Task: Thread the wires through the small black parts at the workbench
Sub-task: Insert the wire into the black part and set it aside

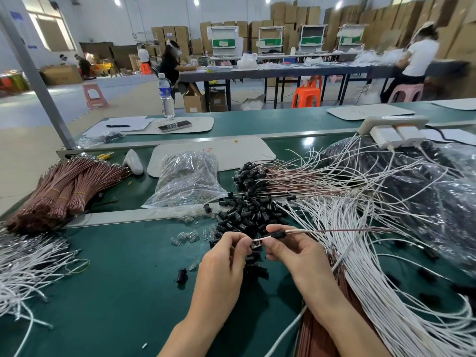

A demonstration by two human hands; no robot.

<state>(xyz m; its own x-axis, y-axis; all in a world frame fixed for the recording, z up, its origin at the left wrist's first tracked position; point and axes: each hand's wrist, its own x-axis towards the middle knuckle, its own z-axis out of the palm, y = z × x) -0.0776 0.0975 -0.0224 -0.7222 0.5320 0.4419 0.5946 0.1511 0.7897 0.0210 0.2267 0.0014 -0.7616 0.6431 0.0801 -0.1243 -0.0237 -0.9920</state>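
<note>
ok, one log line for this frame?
phase: threading | left hand: pinches wire ends | right hand: grips black part, wires through it

Green workbench [116, 292], surface level. Near centre, a heap of small black parts [247, 217], touching a fan of white wires [360, 253] that spreads right. Behind the heap, threaded black parts [247, 173] lie in a row on brown wires. Left of the heap, loose clear bulbs [185, 237]; one lone black part [181, 275] lies apart. Far left, banded bundles of reddish-brown wires [64, 186]; more white wire [23, 266] at the near-left edge. Clear bag [185, 179], possibly bulbs inside, near a pale mat [231, 153]. Right, a large plastic bag [425, 181] with dark contents.
</note>
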